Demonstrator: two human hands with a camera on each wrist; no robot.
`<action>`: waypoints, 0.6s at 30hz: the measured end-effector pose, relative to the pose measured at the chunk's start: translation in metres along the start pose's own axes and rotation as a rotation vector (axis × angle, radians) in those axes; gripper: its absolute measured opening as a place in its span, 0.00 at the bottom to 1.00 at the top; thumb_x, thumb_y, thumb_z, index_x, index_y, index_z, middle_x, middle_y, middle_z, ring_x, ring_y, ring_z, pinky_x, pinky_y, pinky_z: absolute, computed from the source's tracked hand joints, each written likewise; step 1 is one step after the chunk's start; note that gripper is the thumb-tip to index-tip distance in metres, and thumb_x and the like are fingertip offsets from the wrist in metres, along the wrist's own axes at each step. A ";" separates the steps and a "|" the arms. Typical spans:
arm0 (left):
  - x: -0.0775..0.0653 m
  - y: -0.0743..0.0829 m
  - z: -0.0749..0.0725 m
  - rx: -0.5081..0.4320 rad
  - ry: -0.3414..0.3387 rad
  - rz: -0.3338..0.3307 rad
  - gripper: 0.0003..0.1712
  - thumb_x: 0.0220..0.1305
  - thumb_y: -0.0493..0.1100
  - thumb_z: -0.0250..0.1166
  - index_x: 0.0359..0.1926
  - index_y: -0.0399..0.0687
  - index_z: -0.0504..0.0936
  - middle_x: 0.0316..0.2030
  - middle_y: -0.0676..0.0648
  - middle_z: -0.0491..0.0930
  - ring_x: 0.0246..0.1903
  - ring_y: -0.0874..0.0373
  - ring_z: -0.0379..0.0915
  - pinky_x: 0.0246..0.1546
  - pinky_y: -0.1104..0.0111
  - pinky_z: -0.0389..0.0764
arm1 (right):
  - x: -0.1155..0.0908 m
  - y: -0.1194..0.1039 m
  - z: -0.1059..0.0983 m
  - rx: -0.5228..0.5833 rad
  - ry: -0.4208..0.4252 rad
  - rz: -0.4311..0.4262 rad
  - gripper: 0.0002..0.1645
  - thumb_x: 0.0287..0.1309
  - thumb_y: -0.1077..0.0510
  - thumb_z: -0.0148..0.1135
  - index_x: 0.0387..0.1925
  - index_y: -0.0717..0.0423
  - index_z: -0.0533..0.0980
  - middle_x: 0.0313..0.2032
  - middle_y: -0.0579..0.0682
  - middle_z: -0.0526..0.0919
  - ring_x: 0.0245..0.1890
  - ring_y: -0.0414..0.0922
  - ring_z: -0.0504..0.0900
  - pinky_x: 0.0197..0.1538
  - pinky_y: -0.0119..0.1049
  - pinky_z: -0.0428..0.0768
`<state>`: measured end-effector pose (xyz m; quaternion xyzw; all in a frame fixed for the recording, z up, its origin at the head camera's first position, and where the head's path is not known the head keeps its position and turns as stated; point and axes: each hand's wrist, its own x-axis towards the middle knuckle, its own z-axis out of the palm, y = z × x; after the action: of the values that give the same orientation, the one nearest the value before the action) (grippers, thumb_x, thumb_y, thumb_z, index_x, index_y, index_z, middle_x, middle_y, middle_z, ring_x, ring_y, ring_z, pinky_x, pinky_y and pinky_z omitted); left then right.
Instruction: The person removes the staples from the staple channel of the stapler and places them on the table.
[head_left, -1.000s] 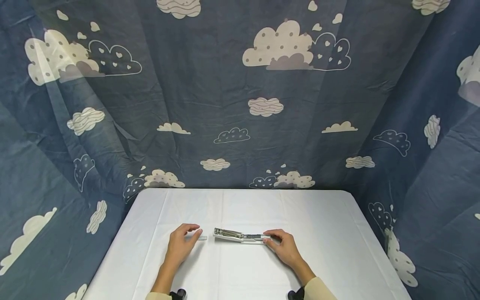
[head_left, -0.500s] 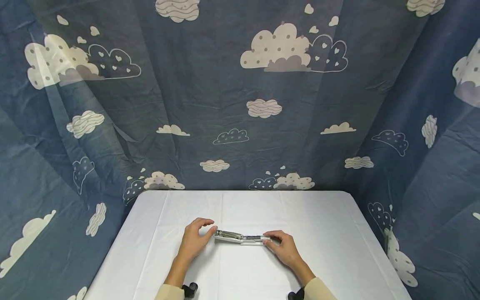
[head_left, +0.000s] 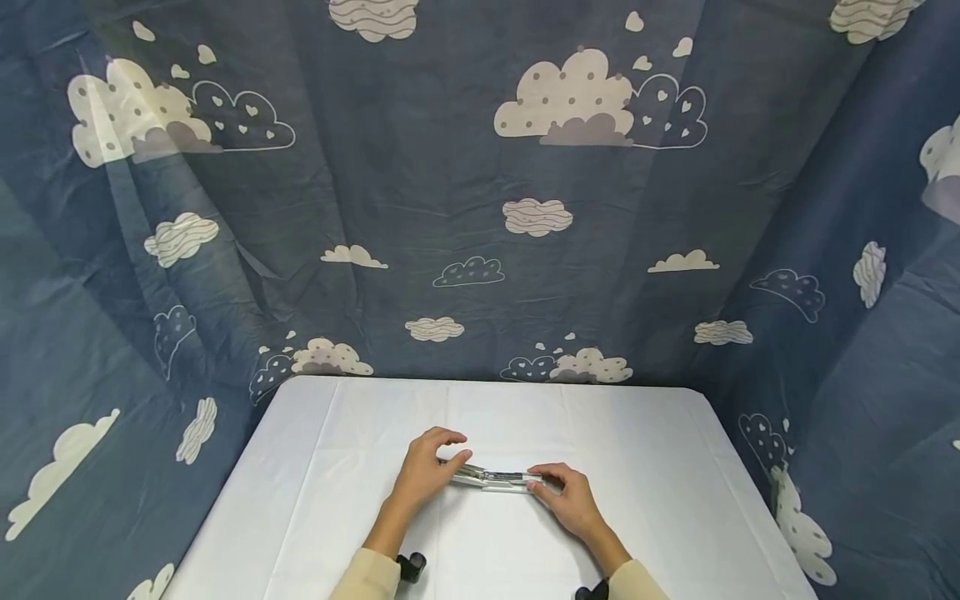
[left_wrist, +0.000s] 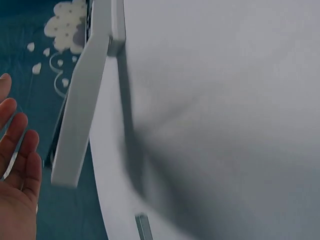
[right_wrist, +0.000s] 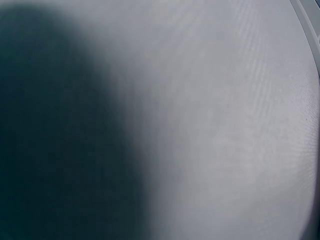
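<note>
A white stapler [head_left: 472, 478] with a metal inner part is folded open at mid-table, its left arm slanting upward. My right hand [head_left: 566, 496] grips its right end between thumb and fingers. Over the raised left arm, my left hand [head_left: 426, 475] hovers with thumb and index finger apart, partly covering it. In the left wrist view, the white underside of the stapler [left_wrist: 80, 115] stands beside the bent fingers [left_wrist: 22, 145], with a gap between. A short grey strip, like a stick of staples [left_wrist: 143, 227], lies on the table there; the head view hides it.
A white cloth covers the table [head_left: 360, 417]. A dark blue curtain [head_left: 420, 208] with printed clouds hangs behind and at both sides. Most of the right wrist view is blurred, with a dark shape at its left.
My left hand has moved right, from beside the grey strip to over the stapler's raised left arm. My right hand and the stapler stay in place.
</note>
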<state>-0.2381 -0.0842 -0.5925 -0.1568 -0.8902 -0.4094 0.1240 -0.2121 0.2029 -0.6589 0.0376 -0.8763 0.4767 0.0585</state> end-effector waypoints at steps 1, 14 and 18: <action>0.001 0.002 0.003 0.003 -0.012 0.006 0.13 0.63 0.51 0.75 0.47 0.56 0.88 0.46 0.55 0.87 0.49 0.58 0.83 0.51 0.59 0.84 | 0.000 0.000 0.000 -0.003 0.002 -0.006 0.13 0.55 0.53 0.78 0.44 0.41 0.87 0.46 0.42 0.88 0.53 0.46 0.85 0.62 0.48 0.81; -0.004 0.027 0.041 0.011 -0.155 0.030 0.12 0.63 0.50 0.75 0.47 0.56 0.89 0.48 0.55 0.87 0.53 0.56 0.83 0.58 0.56 0.82 | -0.007 -0.001 0.003 -0.005 0.016 -0.067 0.14 0.55 0.53 0.78 0.44 0.43 0.88 0.44 0.41 0.89 0.50 0.44 0.86 0.59 0.42 0.82; -0.005 0.026 0.048 0.013 -0.166 0.052 0.12 0.63 0.50 0.75 0.46 0.56 0.89 0.47 0.56 0.87 0.52 0.58 0.83 0.56 0.60 0.83 | -0.008 -0.003 0.002 0.007 0.022 -0.049 0.14 0.55 0.53 0.78 0.44 0.43 0.88 0.44 0.41 0.89 0.51 0.45 0.85 0.60 0.43 0.82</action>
<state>-0.2279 -0.0327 -0.6071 -0.2123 -0.8957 -0.3858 0.0614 -0.2043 0.1998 -0.6583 0.0539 -0.8728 0.4784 0.0796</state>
